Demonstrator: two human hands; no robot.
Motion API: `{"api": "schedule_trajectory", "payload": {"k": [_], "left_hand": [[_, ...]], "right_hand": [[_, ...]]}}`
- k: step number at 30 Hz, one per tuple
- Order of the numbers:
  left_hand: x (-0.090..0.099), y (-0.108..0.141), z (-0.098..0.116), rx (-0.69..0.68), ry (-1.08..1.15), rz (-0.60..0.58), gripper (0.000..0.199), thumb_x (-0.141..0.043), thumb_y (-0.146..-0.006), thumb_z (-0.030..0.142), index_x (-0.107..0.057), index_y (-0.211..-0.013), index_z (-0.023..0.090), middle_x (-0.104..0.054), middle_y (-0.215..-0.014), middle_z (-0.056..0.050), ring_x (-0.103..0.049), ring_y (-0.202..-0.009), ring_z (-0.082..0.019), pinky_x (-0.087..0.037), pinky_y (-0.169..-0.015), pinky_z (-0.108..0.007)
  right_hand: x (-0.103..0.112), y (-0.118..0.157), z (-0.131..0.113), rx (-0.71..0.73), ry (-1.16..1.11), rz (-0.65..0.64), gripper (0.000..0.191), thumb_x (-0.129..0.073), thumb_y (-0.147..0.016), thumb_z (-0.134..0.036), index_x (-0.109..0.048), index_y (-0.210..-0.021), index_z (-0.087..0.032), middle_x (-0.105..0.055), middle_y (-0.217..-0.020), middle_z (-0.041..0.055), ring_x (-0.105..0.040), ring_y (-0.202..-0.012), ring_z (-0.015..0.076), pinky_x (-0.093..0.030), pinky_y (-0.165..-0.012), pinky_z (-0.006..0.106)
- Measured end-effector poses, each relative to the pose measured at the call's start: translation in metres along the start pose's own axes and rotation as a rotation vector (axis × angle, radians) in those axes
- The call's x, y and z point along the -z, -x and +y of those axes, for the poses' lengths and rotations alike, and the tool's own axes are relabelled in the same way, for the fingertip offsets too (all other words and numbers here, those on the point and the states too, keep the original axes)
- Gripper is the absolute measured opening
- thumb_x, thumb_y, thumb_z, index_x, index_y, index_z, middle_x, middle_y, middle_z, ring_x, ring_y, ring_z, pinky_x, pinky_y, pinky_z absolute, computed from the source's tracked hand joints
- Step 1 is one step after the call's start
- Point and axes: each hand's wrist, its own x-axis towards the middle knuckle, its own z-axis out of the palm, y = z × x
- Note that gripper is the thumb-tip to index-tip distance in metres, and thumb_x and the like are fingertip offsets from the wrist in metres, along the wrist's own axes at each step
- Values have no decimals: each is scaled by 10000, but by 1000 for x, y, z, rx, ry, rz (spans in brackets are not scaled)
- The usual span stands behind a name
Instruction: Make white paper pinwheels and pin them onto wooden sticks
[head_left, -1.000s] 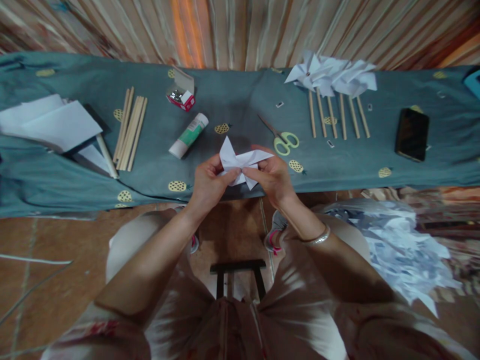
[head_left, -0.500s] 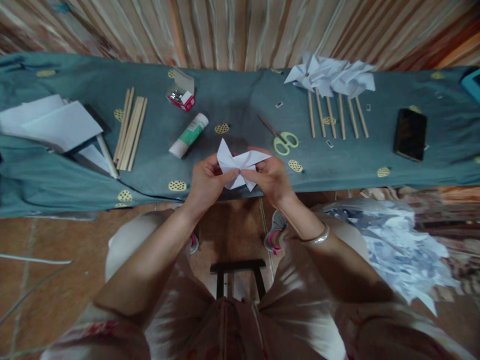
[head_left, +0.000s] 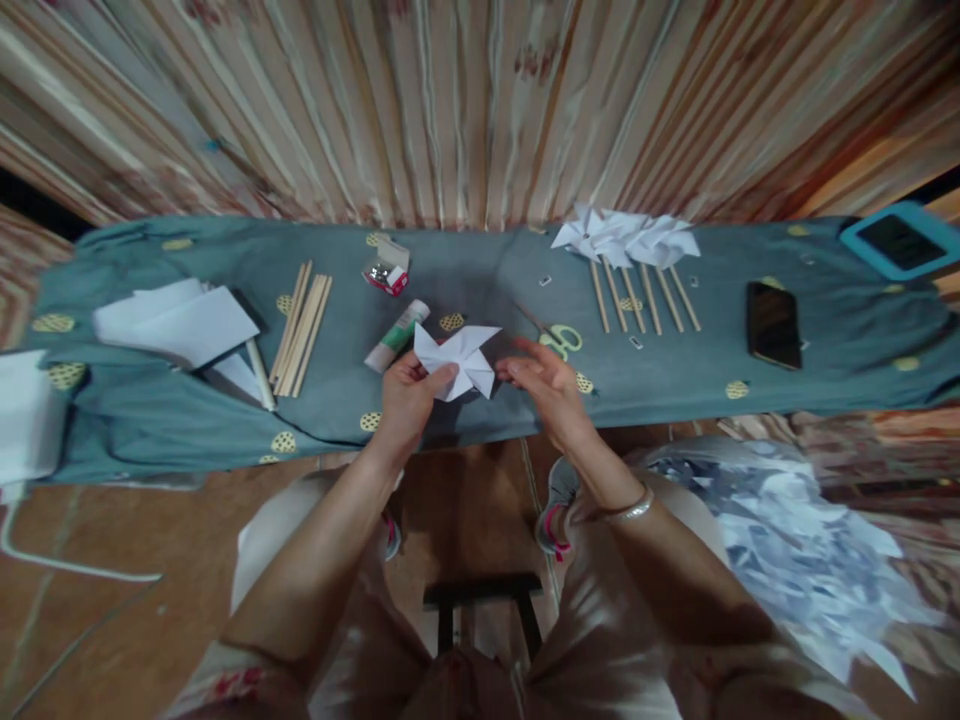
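Note:
A white paper pinwheel [head_left: 466, 352] with folded blades is pinched between the thumb and fingers of my left hand [head_left: 409, 400], above the front part of the table. My right hand [head_left: 549, 388] is off the paper, its fingers apart and holding nothing, just right of the pinwheel. Beyond that hand lie green-handled scissors [head_left: 561, 340]. Behind my left hand rests a white and green glue stick [head_left: 397, 335]. Farther back stands an opened small red box [head_left: 388, 280] with shiny metal pieces inside.
Wooden sticks [head_left: 304, 335] and white paper sheets [head_left: 180, 325] lie to the left. Finished pinwheels on sticks [head_left: 630, 240] lie at the back right, near a black phone [head_left: 773, 325] and a blue-framed device [head_left: 904, 240]. A bag of paper scraps [head_left: 810, 550] sits on the floor at right.
My right hand has let go of the pinwheel and moved slightly right, its fingers opening. My left hand keeps holding the paper. The view has tilted up, showing more curtain.

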Motion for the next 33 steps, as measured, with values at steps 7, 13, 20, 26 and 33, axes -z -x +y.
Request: {"api": "schedule_trajectory", "payload": {"k": [7, 13, 20, 26, 33], "left_hand": [[6, -10, 5, -25, 47, 65, 373, -892, -435, 239, -741, -767, 165, -758, -769, -22, -657, -665, -150, -527, -699, -290], [10, -9, 13, -45, 62, 81, 308, -861, -449, 213, -723, -721, 165, -746, -731, -8, -646, -654, -144, -514, -696, -280], [17, -9, 21, -43, 93, 113, 320, -861, -432, 220, -710, -708, 158, -740, -716, -6, -629, -623, -127, -499, -654, -256], [25, -8, 25, -57, 114, 109, 333, -872, -446, 234, -713, -730, 159, -741, -716, -4, -628, -627, -120, -495, -662, -245], [34, -6, 28, -74, 51, 122, 355, -849, -479, 248, -723, -798, 158, -736, -728, -9, -638, -659, -139, -498, -680, -267]], "right_hand": [[7, -3, -3, 23, -25, 113, 508, -793, -652, -470, -628, -1060, -217, -763, -809, 33, -705, -775, 194, -551, -827, 374], [5, -3, -1, 60, 39, 98, 376, -798, -661, -470, -668, -908, -218, -759, -815, 41, -704, -778, 184, -555, -839, 385], [-8, -4, 9, 63, 40, 79, 368, -811, -622, -514, -666, -791, -220, -747, -738, 22, -680, -683, 154, -555, -778, 351], [-21, -9, 9, 73, 112, 10, 360, -781, -647, -525, -655, -788, -219, -739, -723, 20, -676, -673, 164, -553, -751, 352], [-56, -47, -24, 427, 613, -86, 126, -610, -811, -300, -709, -828, -224, -714, -1133, 77, -659, -1052, 245, -499, -933, 421]]}}
